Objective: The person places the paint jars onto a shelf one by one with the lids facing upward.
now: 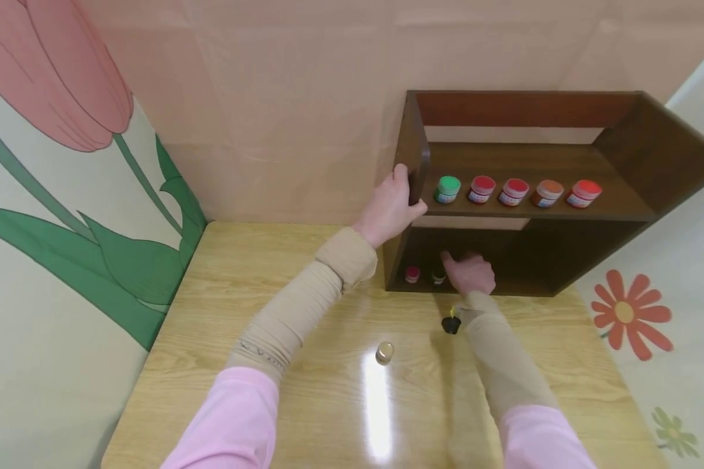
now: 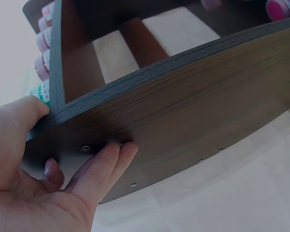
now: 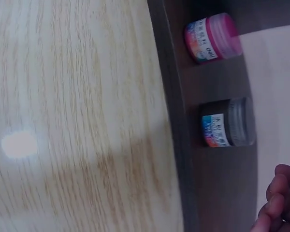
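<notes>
My left hand (image 1: 390,205) grips the left side panel of a dark brown wooden shelf (image 1: 534,215). In the left wrist view its thumb lies at the front edge and its fingers (image 2: 104,166) press the outer face. Inside the lower compartment, my right hand (image 1: 470,272) is just right of a dark paint jar (image 3: 227,123), with no object visible in it. Its loosely curled fingers (image 3: 275,203) show at the edge of the right wrist view, apart from that jar. A magenta paint jar (image 3: 212,37) stands left of the dark one.
On the upper board stand a green-lidded jar (image 1: 448,189) and several red and orange ones, among them an orange-brown jar (image 1: 547,193). A small gold-topped object (image 1: 384,353) and a small black object (image 1: 451,324) with a yellow tip sit on the wooden table (image 1: 322,404).
</notes>
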The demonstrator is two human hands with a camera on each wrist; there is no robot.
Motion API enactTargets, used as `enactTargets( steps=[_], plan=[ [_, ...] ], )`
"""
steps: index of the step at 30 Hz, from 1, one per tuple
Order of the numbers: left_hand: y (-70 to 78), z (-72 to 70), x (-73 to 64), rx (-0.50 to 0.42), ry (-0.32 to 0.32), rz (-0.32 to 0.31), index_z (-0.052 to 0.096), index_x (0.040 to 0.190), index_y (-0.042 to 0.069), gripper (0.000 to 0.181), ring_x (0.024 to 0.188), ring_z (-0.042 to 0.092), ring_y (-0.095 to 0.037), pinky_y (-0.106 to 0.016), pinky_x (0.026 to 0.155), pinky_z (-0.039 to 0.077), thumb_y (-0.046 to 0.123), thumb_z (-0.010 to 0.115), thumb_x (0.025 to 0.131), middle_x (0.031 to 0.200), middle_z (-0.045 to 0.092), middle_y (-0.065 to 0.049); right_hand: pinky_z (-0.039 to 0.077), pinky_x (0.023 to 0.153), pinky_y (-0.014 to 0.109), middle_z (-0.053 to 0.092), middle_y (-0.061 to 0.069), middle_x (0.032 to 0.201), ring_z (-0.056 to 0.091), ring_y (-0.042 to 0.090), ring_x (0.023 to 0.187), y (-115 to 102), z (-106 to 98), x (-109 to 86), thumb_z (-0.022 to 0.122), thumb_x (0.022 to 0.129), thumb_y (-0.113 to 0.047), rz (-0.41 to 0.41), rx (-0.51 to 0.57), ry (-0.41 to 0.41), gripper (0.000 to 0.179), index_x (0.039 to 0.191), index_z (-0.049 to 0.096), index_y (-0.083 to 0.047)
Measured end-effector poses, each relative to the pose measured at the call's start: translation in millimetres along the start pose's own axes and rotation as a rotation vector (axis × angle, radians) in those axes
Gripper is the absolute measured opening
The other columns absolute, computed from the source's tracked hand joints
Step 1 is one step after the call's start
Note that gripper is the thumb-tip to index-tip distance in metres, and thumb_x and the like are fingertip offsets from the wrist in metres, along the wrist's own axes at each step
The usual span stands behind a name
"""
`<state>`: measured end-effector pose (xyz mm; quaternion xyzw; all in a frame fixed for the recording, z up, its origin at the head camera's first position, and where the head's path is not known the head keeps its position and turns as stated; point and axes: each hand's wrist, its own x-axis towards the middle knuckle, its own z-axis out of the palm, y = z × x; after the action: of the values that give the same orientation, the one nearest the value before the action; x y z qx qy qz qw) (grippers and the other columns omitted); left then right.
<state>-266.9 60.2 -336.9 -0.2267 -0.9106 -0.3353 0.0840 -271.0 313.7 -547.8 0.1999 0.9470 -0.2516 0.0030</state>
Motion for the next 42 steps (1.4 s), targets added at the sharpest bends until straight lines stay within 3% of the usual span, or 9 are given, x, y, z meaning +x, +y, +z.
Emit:
enactTargets(
  steps=[7, 14, 20, 27, 34, 42],
  plan=[
    [0.0, -1.3, 1.3, -0.009, -0.001, -0.007, 0.041, 0.124, -0.001, 0.048, 0.087, 0.06, -0.022, -0.031, 0.075, 0.051, 0.021, 0.068, 0.091, 0.102, 0.053, -0.011, 0.048, 0.078, 0.059, 0.067, 0.022, 0.114, 0.062, 0.045, 0.102, -4, -10, -16.0, 0.046, 0.082, -0.084, -0.051, 0.102, 0.047, 0.086, 0.112, 0.069, -0.006],
    [0.0, -1.6, 1.9, 0.003, -0.008, -0.003, 0.04, 0.125, -0.001, 0.049, 0.087, 0.06, -0.022, -0.031, 0.074, 0.051, 0.023, 0.067, 0.092, 0.102, 0.053, -0.011, 0.045, 0.058, 0.045, 0.068, 0.011, 0.081, 0.062, 0.032, 0.071, -18, -23, -44.6, 0.059, 0.089, -0.065, -0.229, 0.131, 0.117, 0.055, 0.084, 0.07, -0.012],
    [-0.5, -1.7, 1.9, 0.005, -0.01, -0.003, 0.04, 0.125, -0.001, 0.049, 0.086, 0.061, -0.022, -0.03, 0.073, 0.051, 0.023, 0.067, 0.093, 0.103, 0.053, -0.011, 0.042, 0.056, 0.041, 0.064, 0.004, 0.071, 0.057, 0.026, 0.062, -29, -32, -72.3, 0.066, 0.092, -0.051, -0.314, 0.186, 0.103, 0.039, 0.079, 0.067, -0.013],
    [0.2, -2.3, 0.7, -0.007, -0.023, -0.017, 0.039, 0.126, 0.0, 0.049, 0.085, 0.061, -0.021, -0.028, 0.072, 0.05, 0.023, 0.067, 0.094, 0.103, 0.052, -0.011, 0.045, 0.06, 0.04, 0.064, 0.003, 0.071, 0.057, 0.023, 0.063, -35, -37, -99.5, 0.067, 0.092, -0.043, -0.403, 0.233, 0.086, 0.032, 0.079, 0.066, -0.013],
    [1.6, -2.5, 0.3, 0.001, -0.029, -0.026, 0.039, 0.126, 0.0, 0.049, 0.085, 0.061, -0.021, -0.029, 0.072, 0.051, 0.025, 0.067, 0.094, 0.103, 0.052, -0.01, 0.046, 0.061, 0.038, 0.065, 0.001, 0.072, 0.057, 0.021, 0.063, -41, -37, -121.2, 0.069, 0.092, -0.034, -0.494, 0.223, -0.009, 0.022, 0.083, 0.068, -0.014],
    [1.7, -1.3, 0.2, 0.0, -0.025, -0.031, 0.039, 0.126, 0.0, 0.049, 0.088, 0.06, -0.021, -0.03, 0.075, 0.051, 0.025, 0.067, 0.093, 0.104, 0.052, -0.01, 0.048, 0.062, 0.034, 0.062, -0.004, 0.076, 0.058, 0.017, 0.065, -37, -14, -139.9, 0.074, 0.087, -0.024, -0.654, 0.18, -0.23, 0.011, 0.089, 0.067, -0.016]
  ],
)
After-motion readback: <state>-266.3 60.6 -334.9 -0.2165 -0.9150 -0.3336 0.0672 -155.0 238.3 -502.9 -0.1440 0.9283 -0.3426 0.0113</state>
